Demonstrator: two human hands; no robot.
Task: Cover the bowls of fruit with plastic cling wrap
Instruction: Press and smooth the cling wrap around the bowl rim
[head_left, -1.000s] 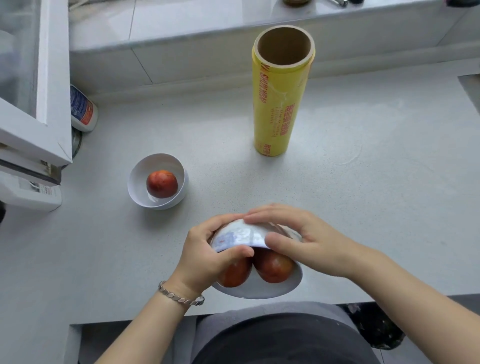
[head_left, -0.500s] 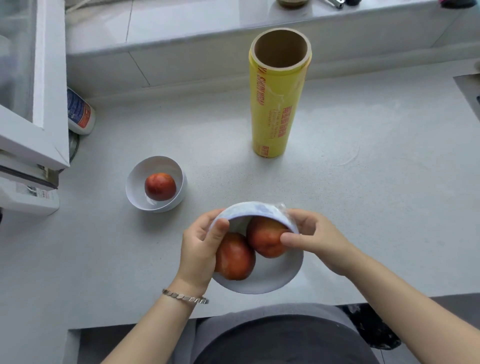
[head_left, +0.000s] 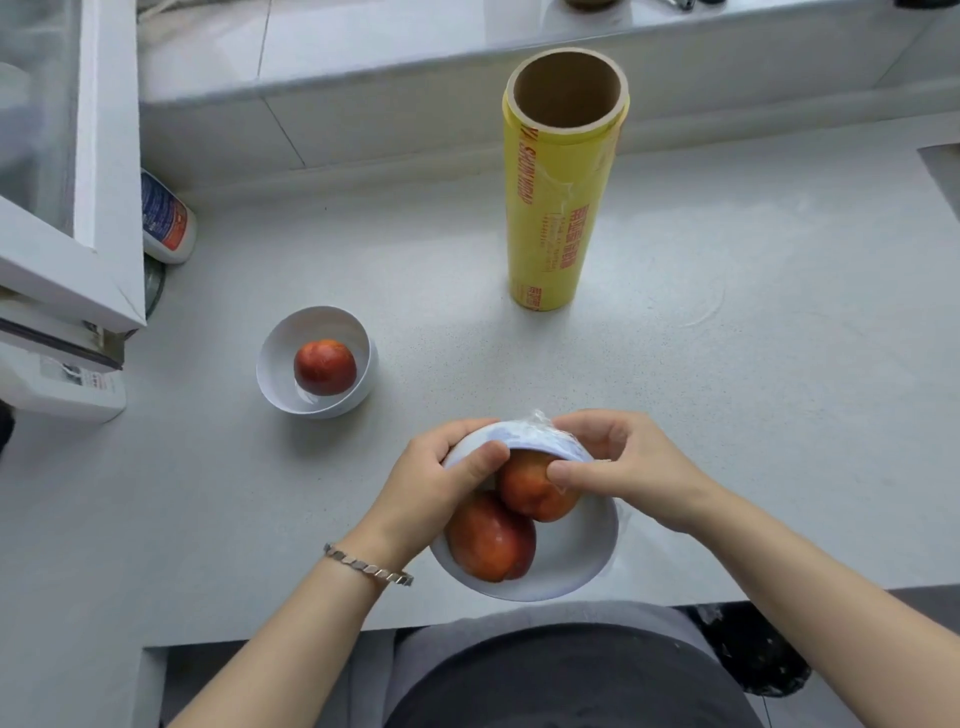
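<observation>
A white bowl (head_left: 571, 561) with two red fruits (head_left: 491, 538) sits tilted toward me at the counter's front edge, clear wrap stretched over it. My left hand (head_left: 441, 483) grips its far left rim, thumb inside. My right hand (head_left: 618, 467) pinches the cling wrap (head_left: 540, 418) at the far right rim. A second, smaller white bowl (head_left: 275, 364) holding one red fruit (head_left: 324, 366) stands uncovered to the left. The yellow cling wrap roll (head_left: 558, 208) stands upright behind.
A white appliance or cabinet door (head_left: 72, 208) juts out at the left, with a white bottle (head_left: 166, 218) lying behind it. A raised ledge (head_left: 415, 62) runs along the back. The grey counter (head_left: 753, 389) spreads to the right.
The bowl has tipped further toward me so both fruits show. My right hand has slid from over the top to the far right rim, pinching the wrap there.
</observation>
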